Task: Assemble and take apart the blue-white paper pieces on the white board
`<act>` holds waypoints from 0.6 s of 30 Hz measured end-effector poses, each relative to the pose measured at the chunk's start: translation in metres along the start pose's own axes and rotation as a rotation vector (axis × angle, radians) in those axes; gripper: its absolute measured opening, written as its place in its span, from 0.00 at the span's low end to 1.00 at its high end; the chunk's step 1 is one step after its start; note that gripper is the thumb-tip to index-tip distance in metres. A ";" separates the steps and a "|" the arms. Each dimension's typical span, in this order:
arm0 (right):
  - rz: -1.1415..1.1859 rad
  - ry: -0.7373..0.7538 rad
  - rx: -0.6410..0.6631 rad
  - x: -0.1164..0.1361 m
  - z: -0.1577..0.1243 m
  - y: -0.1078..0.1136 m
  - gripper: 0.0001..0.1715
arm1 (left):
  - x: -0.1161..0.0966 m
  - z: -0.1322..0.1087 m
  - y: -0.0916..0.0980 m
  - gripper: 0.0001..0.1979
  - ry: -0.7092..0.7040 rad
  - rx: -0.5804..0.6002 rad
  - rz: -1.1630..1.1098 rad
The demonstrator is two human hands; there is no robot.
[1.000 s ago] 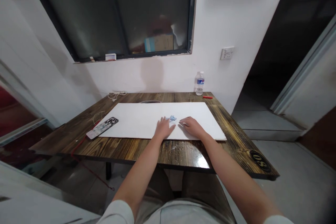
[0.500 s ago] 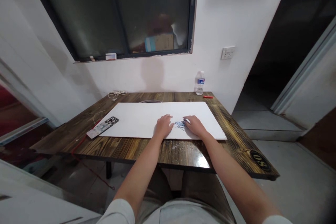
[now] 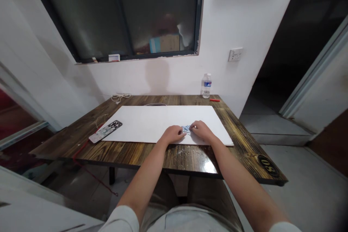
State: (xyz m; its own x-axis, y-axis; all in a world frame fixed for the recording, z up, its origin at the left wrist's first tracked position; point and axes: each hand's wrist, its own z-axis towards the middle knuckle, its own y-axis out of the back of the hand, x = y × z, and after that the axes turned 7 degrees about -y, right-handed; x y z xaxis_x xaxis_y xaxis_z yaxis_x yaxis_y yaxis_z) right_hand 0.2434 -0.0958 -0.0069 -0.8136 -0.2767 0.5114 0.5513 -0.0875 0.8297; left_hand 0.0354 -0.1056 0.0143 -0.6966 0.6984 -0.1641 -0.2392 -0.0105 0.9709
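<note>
A small blue-and-white patterned piece (image 3: 186, 128), too small to name for sure, lies low over a white board (image 3: 144, 123) on the wooden table. Its left end is at the curled fingers of my left hand (image 3: 173, 134), whose thumb points right beneath it. On the other side my right hand (image 3: 201, 130) pinches the right end between thumb and fingers. Thin dark lines show just below the piece. My fingers partly hide both ends.
A phone in a patterned case (image 3: 106, 131) overlaps the board's left edge, near a red cord (image 3: 81, 149). Along the back of the wooden table (image 3: 146, 152) are a white cable (image 3: 119, 96), a water bottle (image 3: 207, 86) and a red pen (image 3: 214, 100).
My left hand has turned inward, its fingers curling to the piece's left end. My right fingers have closed on the right end. The piece looks more compact now.
</note>
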 end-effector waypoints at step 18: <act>-0.083 -0.071 0.140 -0.027 0.001 0.017 0.29 | 0.008 0.000 0.005 0.21 0.262 -0.088 0.022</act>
State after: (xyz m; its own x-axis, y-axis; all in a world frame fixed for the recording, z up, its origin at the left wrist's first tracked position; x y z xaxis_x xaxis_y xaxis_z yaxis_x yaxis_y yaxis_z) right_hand 0.2744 -0.0884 -0.0065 -0.8689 -0.2050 0.4506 0.4549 0.0286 0.8901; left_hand 0.0285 -0.1002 0.0175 -0.8509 0.4884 -0.1934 -0.2717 -0.0942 0.9578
